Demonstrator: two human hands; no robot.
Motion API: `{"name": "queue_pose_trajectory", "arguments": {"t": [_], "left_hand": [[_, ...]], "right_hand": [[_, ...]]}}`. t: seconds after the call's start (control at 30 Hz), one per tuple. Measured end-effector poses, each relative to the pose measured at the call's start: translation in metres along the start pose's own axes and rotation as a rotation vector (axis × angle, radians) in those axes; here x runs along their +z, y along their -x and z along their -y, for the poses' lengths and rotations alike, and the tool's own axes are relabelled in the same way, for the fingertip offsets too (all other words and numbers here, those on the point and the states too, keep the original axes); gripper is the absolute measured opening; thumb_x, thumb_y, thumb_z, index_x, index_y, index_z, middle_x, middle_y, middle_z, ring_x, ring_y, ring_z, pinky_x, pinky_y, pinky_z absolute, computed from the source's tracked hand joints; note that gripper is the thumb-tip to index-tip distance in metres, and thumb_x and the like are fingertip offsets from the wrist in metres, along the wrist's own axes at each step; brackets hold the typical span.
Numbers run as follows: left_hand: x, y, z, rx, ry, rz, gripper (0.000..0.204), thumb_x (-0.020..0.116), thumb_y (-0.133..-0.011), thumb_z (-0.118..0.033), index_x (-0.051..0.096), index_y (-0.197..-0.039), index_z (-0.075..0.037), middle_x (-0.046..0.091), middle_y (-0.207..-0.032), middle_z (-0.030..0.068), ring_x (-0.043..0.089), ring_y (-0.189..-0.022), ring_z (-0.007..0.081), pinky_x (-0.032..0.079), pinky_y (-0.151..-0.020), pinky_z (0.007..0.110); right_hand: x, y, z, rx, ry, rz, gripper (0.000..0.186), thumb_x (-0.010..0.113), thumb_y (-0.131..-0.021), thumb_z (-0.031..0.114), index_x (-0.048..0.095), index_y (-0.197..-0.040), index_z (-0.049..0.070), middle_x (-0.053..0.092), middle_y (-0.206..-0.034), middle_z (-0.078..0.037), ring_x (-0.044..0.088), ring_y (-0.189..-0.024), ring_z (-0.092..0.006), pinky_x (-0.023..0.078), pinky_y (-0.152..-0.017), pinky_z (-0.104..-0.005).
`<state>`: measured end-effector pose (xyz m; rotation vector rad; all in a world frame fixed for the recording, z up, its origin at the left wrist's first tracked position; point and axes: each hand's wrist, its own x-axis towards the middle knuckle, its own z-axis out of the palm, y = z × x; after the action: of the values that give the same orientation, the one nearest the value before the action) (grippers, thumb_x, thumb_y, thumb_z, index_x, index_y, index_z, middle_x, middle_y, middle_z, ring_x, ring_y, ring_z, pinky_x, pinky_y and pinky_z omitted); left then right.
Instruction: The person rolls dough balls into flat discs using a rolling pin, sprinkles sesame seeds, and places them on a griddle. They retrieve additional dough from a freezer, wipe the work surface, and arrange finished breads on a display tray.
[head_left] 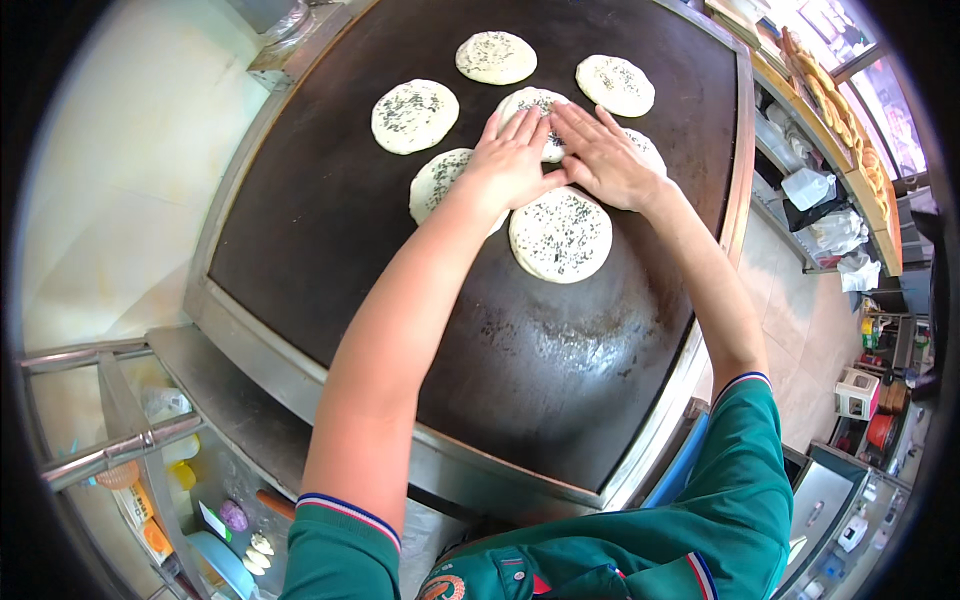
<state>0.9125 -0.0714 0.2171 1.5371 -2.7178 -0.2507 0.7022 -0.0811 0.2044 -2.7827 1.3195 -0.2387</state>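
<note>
Several round, pale flatbreads topped with black seeds lie on a large dark griddle. Both of my arms reach out over it. My left hand and my right hand rest flat on the middle flatbread, fingers stretched out and thumbs close together; they cover much of it. Just below my hands lies the nearest flatbread, fully in sight. Another flatbread is partly hidden behind my left wrist, and one more shows only in part past my right hand.
Three more flatbreads sit farther back: left, centre and right. A metal rim borders the griddle. At left, a metal rack stands beside a pale wall. Beyond the right edge is a counter with long breads.
</note>
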Motion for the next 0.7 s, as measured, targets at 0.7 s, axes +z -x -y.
{"name": "queue_pose_trajectory", "arguments": {"t": [0.7], "left_hand": [[0.004,0.030,0.017,-0.003,-0.001,-0.050,0.084,0.051,-0.092,-0.068,0.036,-0.156,-0.015,0.027,-0.160,0.0250,0.018,-0.153,0.0342,0.008,-0.123,0.057]], "right_hand": [[0.004,0.014,0.002,0.106,0.116,-0.093,0.049,0.043,-0.103,0.040,0.054,-0.143,0.013,0.040,-0.158,-0.012,0.027,-0.150,-0.0306,0.015,-0.123,-0.0546]]}}
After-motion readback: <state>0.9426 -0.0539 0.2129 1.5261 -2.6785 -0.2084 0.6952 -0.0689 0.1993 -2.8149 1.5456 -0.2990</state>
